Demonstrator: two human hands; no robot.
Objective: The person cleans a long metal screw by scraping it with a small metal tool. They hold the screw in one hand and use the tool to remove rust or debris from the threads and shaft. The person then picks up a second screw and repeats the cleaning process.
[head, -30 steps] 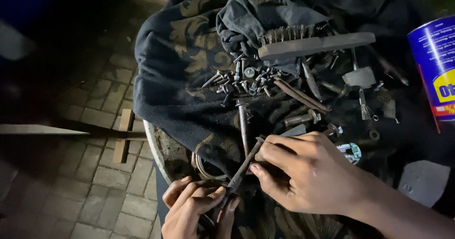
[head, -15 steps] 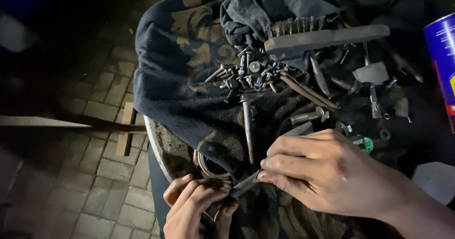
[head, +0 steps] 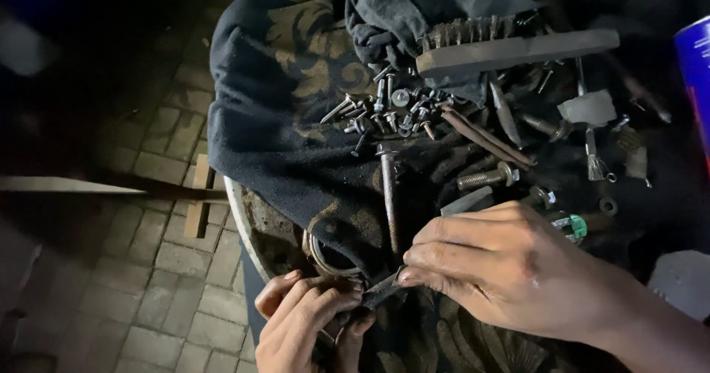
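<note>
Metal strip (head: 384,290), small, flat and dark, sits pinched between both hands at bottom centre, one end under right fingertips, other end at left fingertips. Largest to smallest: dark patterned cloth (head: 296,107) spreads beyond and under the fingers, draped over a round rim (head: 240,229) just left of the left fingers. Brick paving (head: 140,269) lies well left of both hands. Right hand (head: 510,269) reaches in from lower right, fingers (head: 436,258) curled close together, thumb and forefinger closed on the strip's right end. Left hand (head: 307,321) comes up from the bottom edge, fingers bent tight around the strip's left end; exact grip partly hidden. Wire brush (head: 510,48) with wooden handle lies far above the right fingers. Blue can (head: 695,77) stands at the right edge, well apart. Long rusty bolt (head: 390,195) points down toward the right fingertips, just above them. Wire ring (head: 325,255) lies just above the left fingers. Short bolt (head: 484,177) rests just above the right knuckles. Pile of screws (head: 384,110) lies further up on the cloth. Green-capped bit (head: 573,227) sits just beside the right knuckles.
</note>
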